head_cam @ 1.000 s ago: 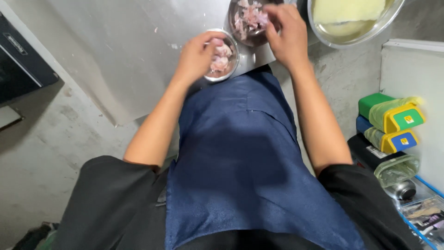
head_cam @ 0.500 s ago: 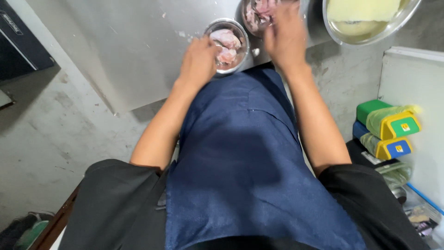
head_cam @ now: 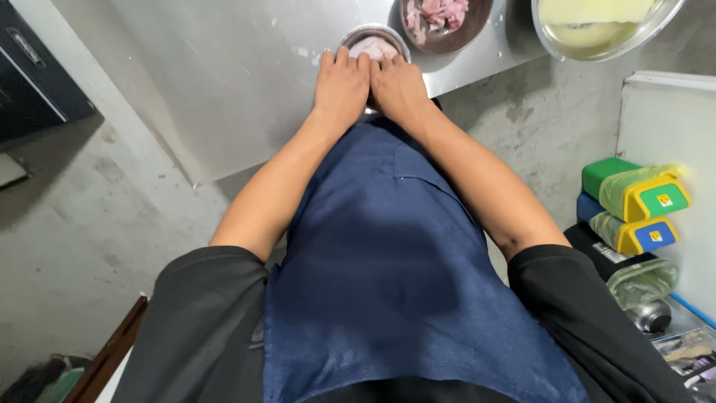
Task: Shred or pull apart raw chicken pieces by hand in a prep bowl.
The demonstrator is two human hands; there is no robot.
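Observation:
A small steel bowl (head_cam: pixel 375 43) with pale pink meat pieces stands near the front edge of the steel counter (head_cam: pixel 224 82). My left hand (head_cam: pixel 341 88) and my right hand (head_cam: pixel 400 89) lie side by side against its near side. Their fingers are together, with the tips on the rim, and they hide the bowl's front half. Just behind it, to the right, is a larger steel bowl (head_cam: pixel 446 21) holding several raw meat chunks. Neither hand touches the larger bowl.
A wide steel basin (head_cam: pixel 604 30) of yellowish liquid sits at the counter's right end. Green (head_cam: pixel 634 186) and blue (head_cam: pixel 626 227) bins with yellow lids stand on the right beside a white cabinet (head_cam: pixel 671 127). A dark cabinet (head_cam: pixel 30 82) is at left, over concrete floor.
My right hand has left the larger bowl and come down beside my left hand at the small bowl. The view has tilted, so the counter sits higher in frame.

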